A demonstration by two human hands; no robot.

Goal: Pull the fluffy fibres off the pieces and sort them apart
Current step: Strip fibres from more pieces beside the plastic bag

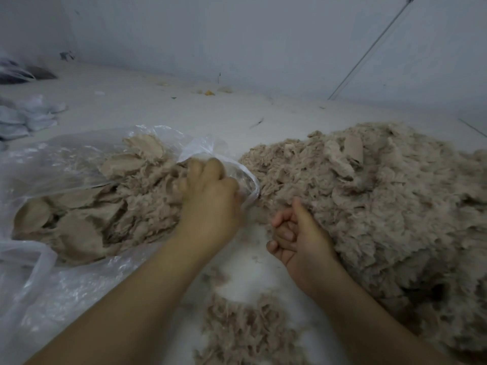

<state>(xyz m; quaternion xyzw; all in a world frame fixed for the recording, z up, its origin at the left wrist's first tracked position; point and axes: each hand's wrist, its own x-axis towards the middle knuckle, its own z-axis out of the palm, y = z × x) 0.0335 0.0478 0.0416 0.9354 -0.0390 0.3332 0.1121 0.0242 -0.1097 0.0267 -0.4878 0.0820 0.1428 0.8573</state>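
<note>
My left hand reaches into the mouth of the clear plastic bag on the left, its fingers curled down into the beige pieces there, though blur keeps me from saying for sure that it grasps one. My right hand rests palm-up with loosely curled fingers holding nothing, against the near edge of the big fluffy fibre heap on the right. A smaller tuft pile lies near me on the pale floor.
</note>
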